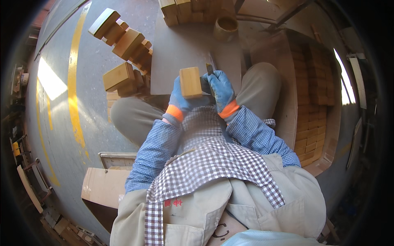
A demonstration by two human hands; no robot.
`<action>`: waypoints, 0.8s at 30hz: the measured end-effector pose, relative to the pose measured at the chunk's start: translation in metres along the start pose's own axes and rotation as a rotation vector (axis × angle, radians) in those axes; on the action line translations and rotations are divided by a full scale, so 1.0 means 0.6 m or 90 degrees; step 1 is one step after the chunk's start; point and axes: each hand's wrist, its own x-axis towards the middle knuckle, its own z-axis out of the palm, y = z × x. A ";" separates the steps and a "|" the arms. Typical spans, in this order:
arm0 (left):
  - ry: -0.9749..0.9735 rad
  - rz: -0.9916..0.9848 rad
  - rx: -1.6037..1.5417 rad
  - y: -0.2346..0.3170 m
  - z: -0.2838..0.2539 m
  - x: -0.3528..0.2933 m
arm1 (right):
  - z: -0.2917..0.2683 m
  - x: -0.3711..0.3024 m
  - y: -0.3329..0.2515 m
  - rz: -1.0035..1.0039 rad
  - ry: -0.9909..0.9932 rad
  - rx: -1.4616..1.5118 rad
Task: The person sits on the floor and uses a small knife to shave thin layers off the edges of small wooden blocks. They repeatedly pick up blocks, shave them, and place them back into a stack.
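Note:
My left hand, in a blue glove with an orange cuff, grips a small light wooden block and holds it upright over my lap. My right hand, gloved the same way, is closed on a thin dark blade-like tool whose tip stands up beside the block's right edge. Both hands meet above a grey board lying in front of my knees.
Loose wooden blocks lie heaped on the floor at the left, and more are lined up at the top. A round wooden bowl sits beyond the board. A large crate of stacked blocks stands at the right. A cardboard box is at the lower left.

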 end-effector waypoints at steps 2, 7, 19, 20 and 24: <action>0.050 -0.025 -0.017 -0.014 -0.009 0.008 | -0.003 0.003 -0.016 -0.017 -0.031 -0.096; 0.067 -0.005 0.084 -0.039 -0.022 0.010 | -0.023 -0.002 -0.052 -0.123 -0.107 -0.290; 0.039 -0.031 0.089 -0.039 -0.028 0.011 | -0.037 -0.003 -0.075 -0.432 -0.219 -0.668; 0.037 -0.034 0.084 -0.037 -0.027 0.011 | -0.036 -0.001 -0.075 -0.437 -0.220 -0.675; 0.041 -0.037 0.100 -0.032 -0.025 0.011 | -0.031 0.001 -0.073 -0.462 -0.219 -0.694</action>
